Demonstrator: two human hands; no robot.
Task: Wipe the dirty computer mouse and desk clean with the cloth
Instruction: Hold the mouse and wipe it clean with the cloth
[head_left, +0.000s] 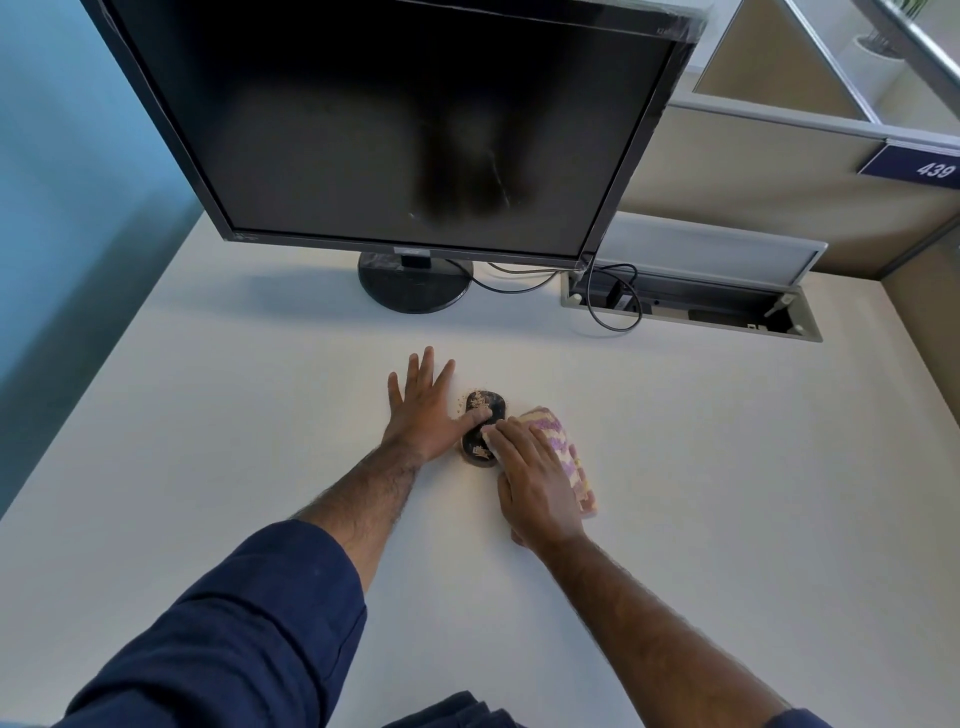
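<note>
A pale, matte desk (208, 415) fills an office cubicle, with a blue wall on one side and beige partitions on the other. A dark monitor (395, 119) stands at the back on a round foot, its cable trailing into an open cable tray (691, 306) sunk into the desk top.

Near the middle of the desk lies the mouse (483, 428), small and black, flecked with tan crumbs; more crumbs sit on the desk just beside its far end. The left hand (423, 410) lies flat on the desk beside it, fingers spread, with the thumb pressed on top of the mouse to pin it. The right hand (530, 483) rests flat on the cloth (563, 457), a folded pink-and-cream piece, its grip not closed around anything, only pressing down, and its fingertips (493, 434) push the cloth's edge against the side of the mouse.

The mouse looks light, hard and smooth, so it would likely skate away under a wipe unless held by its sides or top as the thumb does now. The cloth looks soft and limp; bunching it under the palm should give it body. The smooth desk will probably let crumbs scatter, so sweeping them together seems wise.
</note>
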